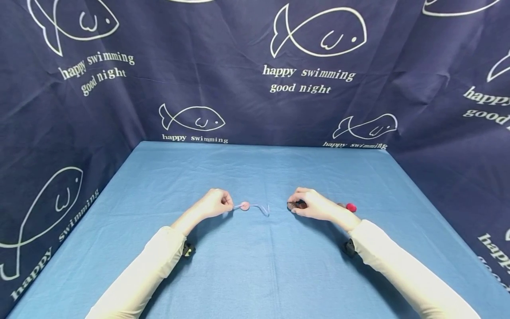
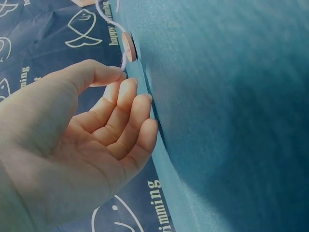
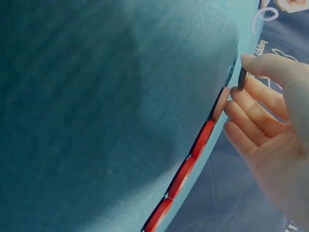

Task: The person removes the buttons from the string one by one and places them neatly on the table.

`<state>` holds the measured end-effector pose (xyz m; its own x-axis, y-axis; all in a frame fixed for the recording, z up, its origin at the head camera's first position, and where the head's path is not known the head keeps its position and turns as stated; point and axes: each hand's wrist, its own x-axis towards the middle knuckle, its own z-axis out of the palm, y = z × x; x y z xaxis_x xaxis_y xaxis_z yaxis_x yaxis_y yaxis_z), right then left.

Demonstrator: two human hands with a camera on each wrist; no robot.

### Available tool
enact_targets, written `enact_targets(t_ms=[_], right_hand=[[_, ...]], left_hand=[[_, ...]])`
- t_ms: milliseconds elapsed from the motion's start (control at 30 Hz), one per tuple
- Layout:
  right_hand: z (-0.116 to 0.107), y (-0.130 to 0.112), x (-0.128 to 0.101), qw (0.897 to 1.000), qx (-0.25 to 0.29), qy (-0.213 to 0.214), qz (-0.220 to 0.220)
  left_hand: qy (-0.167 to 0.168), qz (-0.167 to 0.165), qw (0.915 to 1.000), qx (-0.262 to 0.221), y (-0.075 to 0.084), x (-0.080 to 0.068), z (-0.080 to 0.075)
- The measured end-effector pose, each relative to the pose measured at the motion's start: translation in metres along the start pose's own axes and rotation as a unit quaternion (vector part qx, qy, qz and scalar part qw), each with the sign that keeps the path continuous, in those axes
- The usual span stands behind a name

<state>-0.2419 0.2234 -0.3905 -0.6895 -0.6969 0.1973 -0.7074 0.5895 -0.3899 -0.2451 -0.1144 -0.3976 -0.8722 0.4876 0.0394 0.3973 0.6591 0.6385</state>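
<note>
My left hand (image 1: 216, 203) pinches one end of a thin lavender string (image 1: 260, 207) between thumb and fingertip. A round pink button (image 1: 245, 206) sits on that string just beyond the fingertips, standing near the cloth in the left wrist view. From the button the string runs on toward the middle, its far end bent and loose. To the right, my right hand (image 1: 314, 204) holds a dark brown button (image 3: 243, 78) on edge between thumb and index finger. Beside its other fingers lies a lighter brown button (image 3: 221, 104), partly hidden by the hand in the head view.
Several red buttons, one nearest the brown one (image 3: 203, 140), continue the row in the right wrist view. A bright red button (image 1: 351, 207) shows past the right wrist in the head view. Blue cloth (image 1: 247, 274) covers the table; a dark printed curtain (image 1: 247, 88) stands behind.
</note>
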Motion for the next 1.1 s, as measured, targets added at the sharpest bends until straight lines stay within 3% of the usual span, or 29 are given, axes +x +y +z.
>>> enact_targets(t_ms=[167, 1100], right_hand=[[0.0009, -0.0001, -0.0006, 1.0, -0.001, 0.01, -0.01], [0.0001, -0.0017, -0.0029, 0.999, -0.001, -0.021, 0.027]], left_hand=[[0.002, 0.004, 1.0, 0.004, -0.0002, 0.0001, -0.0002], [0.0, 0.005, 0.9999, 0.01, -0.001, 0.0006, 0.0017]])
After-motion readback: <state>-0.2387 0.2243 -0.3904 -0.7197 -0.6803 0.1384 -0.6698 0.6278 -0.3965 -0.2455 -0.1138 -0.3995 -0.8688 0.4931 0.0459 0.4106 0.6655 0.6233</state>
